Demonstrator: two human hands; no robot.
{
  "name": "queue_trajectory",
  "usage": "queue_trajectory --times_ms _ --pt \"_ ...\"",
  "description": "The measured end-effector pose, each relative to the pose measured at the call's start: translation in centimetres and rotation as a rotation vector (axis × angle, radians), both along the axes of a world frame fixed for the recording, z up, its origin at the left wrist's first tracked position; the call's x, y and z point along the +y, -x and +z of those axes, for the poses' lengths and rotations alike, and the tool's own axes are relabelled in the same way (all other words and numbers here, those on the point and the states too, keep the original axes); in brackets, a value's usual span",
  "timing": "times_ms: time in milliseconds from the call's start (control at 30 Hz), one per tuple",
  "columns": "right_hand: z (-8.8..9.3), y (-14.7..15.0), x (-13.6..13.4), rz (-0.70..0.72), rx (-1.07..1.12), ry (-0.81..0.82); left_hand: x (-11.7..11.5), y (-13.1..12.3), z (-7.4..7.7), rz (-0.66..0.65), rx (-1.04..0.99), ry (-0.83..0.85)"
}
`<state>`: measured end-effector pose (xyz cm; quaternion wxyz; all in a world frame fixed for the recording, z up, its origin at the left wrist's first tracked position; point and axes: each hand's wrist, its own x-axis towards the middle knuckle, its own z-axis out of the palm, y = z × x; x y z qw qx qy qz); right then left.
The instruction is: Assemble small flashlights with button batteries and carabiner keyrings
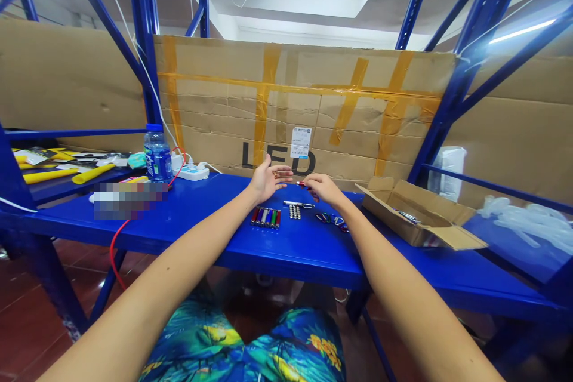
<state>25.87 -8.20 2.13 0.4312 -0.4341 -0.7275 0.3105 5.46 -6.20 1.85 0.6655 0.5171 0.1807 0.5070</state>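
Observation:
My left hand (267, 182) hovers over the blue table with its fingers stretched out and its palm turned to the right, holding nothing. Just right of its fingertips, my right hand (324, 188) pinches a small red metal piece (300, 183), whose exact kind I cannot make out. Beneath the hands lies a silver tube with a carabiner clip (299, 205). Several small silver button-like pieces (295, 212) sit in rows just in front of it. To the left is a row of coloured metal tubes (265, 218). Loose coloured carabiners (332, 220) lie under my right wrist.
An open cardboard box (403, 230) with small metal parts stands on the right. At the back left are a blue-capped bottle (157, 155) and a white power strip (193, 172). A tall cardboard sheet (215, 113) closes off the rear, between blue rack posts (145, 30).

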Motion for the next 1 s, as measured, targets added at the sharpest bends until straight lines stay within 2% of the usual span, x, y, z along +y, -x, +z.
queue_trajectory --times_ms 567,900,1000 --pt "0.01 0.05 -0.22 0.008 -0.053 0.017 -0.08 -0.15 -0.08 0.022 0.061 -0.032" --pt "0.24 0.12 -0.55 0.031 -0.056 0.025 -0.02 -0.22 -0.14 -0.023 0.033 -0.035" --pt "0.19 0.10 -0.60 0.034 -0.045 0.038 -0.06 -0.57 -0.35 0.015 0.077 -0.070"
